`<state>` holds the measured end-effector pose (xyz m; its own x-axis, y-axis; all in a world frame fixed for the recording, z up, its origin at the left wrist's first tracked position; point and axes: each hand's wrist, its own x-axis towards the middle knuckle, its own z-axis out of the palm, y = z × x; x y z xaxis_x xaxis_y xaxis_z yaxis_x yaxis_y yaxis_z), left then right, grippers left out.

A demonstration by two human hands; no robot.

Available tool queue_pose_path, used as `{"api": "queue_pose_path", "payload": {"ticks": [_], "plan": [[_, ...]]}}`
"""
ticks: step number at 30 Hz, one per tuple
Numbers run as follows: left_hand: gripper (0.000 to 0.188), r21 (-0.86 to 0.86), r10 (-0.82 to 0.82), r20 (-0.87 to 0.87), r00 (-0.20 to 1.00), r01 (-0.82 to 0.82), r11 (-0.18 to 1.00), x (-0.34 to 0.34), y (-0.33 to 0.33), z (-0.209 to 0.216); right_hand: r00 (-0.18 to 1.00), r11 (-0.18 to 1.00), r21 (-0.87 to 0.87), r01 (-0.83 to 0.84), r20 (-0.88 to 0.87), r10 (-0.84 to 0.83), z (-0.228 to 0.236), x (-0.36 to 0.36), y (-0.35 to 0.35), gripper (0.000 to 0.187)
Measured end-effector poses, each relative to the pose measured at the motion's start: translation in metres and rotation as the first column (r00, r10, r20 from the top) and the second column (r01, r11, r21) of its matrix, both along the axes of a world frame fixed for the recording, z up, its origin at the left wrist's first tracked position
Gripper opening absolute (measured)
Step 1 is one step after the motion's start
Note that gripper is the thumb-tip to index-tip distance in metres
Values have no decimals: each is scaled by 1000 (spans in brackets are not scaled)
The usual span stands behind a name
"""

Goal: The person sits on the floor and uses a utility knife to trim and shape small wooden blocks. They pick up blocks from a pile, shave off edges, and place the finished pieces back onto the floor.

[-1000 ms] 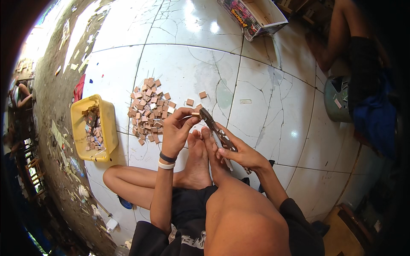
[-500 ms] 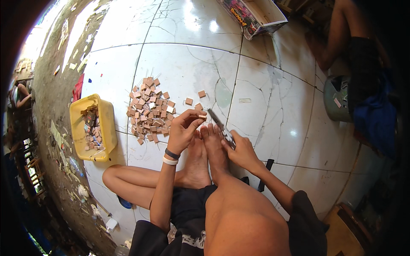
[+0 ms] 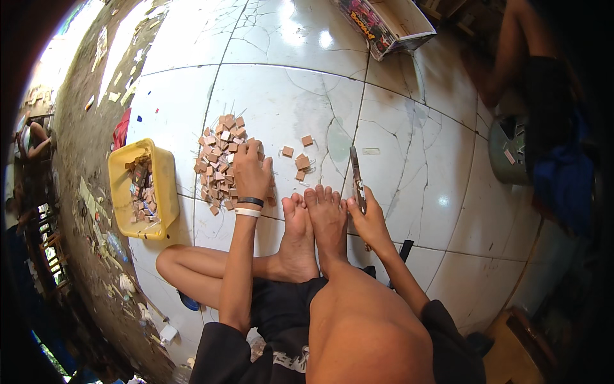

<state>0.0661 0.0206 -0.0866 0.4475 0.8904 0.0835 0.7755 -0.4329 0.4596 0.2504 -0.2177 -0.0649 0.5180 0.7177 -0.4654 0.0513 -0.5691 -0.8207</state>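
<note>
My left hand (image 3: 252,174) is over the right side of a pile of small brown square blocks (image 3: 220,163), its fingers bent down among them and the thumb apart. Thin wire-like strands stick out from the pile. Whether the fingertips touch a block is hidden. My right hand (image 3: 371,221), beside my right foot, is closed round a long dark metal hand tool (image 3: 355,169) that points away from me; its exact kind is unclear. Several loose blocks (image 3: 302,162) lie on the tiles between the pile and the tool.
At the left stands a yellow plastic tub (image 3: 167,185) holding more blocks and scraps. An open printed cardboard box (image 3: 377,32) lies at the far right. Another person's bent leg (image 3: 505,70) is beside a dark green bucket (image 3: 502,160). My bare feet (image 3: 326,217) rest on the cracked white tiles.
My left hand has moved left from in front of the tool to the pile; the small piece it pinched is no longer visible. The tool has swung upright and shifted right with my right hand.
</note>
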Motion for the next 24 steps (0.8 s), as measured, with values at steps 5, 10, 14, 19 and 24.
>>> {"api": "queue_pose_path", "payload": {"ticks": [5, 10, 14, 19, 24], "plan": [[20, -182, -45, -34, 998, 38, 983, -5, 18, -2, 991, 1000, -3, -8, -130, 8, -14, -1, -3, 46], [17, -134, -8, 15, 1000, 10, 991, -5, 16, 0, 991, 999, -3, -40, -125, 39, -13, -1, -2, 46], [26, -53, 20, 85, 996, -16, 998, -10, 7, 7, 989, 998, 1, -66, -131, 66, -8, 2, 1, 46], [40, -165, 178, 239, 955, -141, 976, -31, 1, 22, 985, 994, -45, -101, -146, 93, -3, 5, 6, 48], [29, -423, 302, 395, 868, -120, 898, -42, -9, 40, 976, 978, -96, -186, -136, 172, 11, 4, 14, 51]]}}
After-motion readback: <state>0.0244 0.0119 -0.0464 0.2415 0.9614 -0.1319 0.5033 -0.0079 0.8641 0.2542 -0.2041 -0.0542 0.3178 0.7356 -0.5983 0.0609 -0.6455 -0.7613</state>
